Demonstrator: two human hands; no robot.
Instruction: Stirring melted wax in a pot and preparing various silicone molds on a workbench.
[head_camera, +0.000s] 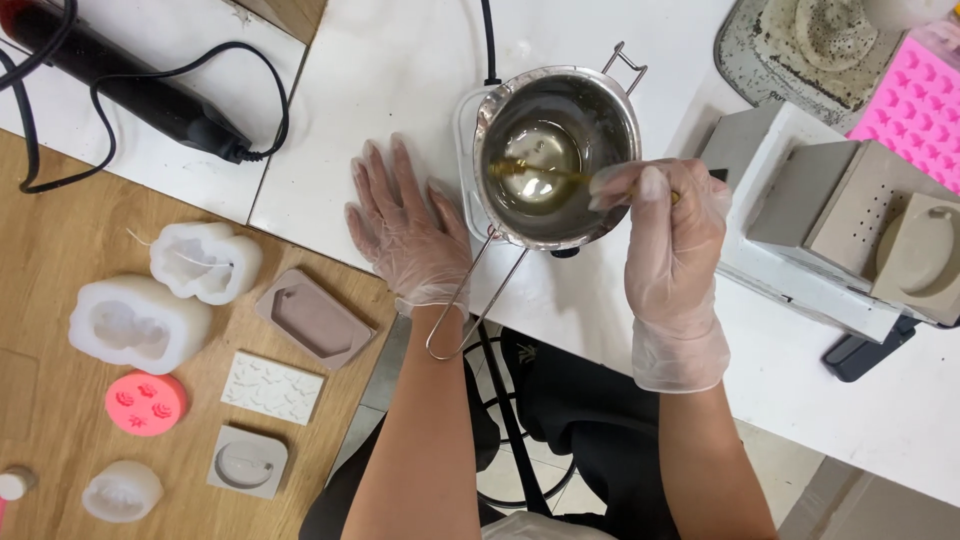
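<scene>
Gloved left hand (408, 228) flat, right hand (668, 240) pinching stirrer (540, 175)

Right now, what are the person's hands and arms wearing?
Both the left hand and the right hand wear thin, see-through disposable plastic gloves, loose and crinkly, ending just past the wrists in slightly baggy cuffs. Above the gloves, the forearms are bare: no sleeves, watch or bracelets show. No markings are visible on the gloves.

white silicone moulds (140, 322), a round pink mould (146, 403), a black heat gun (120, 80), a pink tray (915, 105).
</scene>
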